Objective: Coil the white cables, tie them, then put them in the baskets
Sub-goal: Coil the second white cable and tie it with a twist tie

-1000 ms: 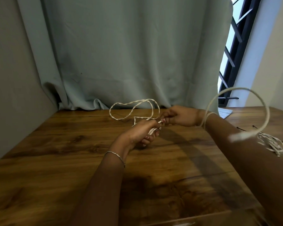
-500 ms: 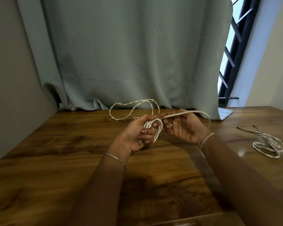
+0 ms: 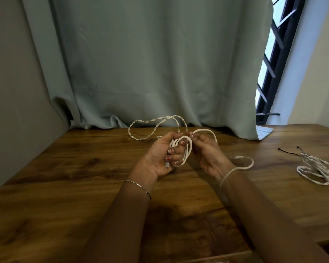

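Observation:
My left hand grips a small coil of white cable above the middle of the wooden table, fingers curled round its loops. My right hand, close beside it, pinches the same cable at the top of the coil. The free length arcs over my right hand and loops down on the table behind my wrist. A twisted stretch of the cable lies in a loose loop by the curtain. A second white cable bundle lies at the right. No basket is in view.
A grey-green curtain hangs behind the table and rests on its far edge. Thin black ties lie near the right bundle. A grey wall stands at the left, a barred window at the upper right.
The big loop that swung around my right arm has been drawn in and laid onto the coil. My right hand turned palm-up beside the left, and the coil has gained loops.

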{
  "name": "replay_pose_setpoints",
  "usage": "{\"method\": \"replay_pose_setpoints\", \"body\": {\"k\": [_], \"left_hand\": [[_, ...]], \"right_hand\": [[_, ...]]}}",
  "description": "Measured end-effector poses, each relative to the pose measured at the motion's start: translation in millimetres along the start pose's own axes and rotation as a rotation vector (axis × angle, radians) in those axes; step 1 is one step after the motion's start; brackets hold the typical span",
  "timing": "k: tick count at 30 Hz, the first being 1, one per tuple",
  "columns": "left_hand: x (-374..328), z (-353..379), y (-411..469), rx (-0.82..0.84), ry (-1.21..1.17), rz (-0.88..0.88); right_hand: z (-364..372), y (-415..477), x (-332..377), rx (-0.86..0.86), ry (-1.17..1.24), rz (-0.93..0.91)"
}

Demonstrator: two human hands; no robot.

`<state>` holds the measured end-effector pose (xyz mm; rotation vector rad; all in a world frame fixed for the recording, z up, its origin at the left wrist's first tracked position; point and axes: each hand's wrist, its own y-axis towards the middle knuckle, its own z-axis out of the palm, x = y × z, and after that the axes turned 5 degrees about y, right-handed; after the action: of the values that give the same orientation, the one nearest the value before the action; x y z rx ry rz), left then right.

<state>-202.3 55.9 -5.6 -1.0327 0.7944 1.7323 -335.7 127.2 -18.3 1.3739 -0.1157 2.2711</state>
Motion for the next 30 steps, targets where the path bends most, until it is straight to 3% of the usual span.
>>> {"method": "replay_pose_setpoints", "body": {"k": [7, 11, 18, 24, 27, 30], "left_hand": [[0, 6, 1, -0.032, -0.019, 0.049], [2, 9, 2, -0.004, -0.1, 0.067], [6, 24, 2, 0.033, -0.226, 0.177], [7, 29, 5, 0.025, -0.363, 0.246], [8, 30, 4, -0.006, -0.395, 0.283], [5, 29, 2, -0.047, -0.439, 0.334]], "right_hand": [[0, -2, -2, -0.288, -0.177, -0.205], [0, -8, -3, -0.166, -0.497, -0.28], [-15, -12, 8, -0.037, -0.763, -0.389], [-24, -22, 13, 0.055, -1.27, -0.623], [-21, -27, 15, 0.042, -1.533, -0.639], [-18, -30, 16, -0.03, -1.786, -0.793]]}}
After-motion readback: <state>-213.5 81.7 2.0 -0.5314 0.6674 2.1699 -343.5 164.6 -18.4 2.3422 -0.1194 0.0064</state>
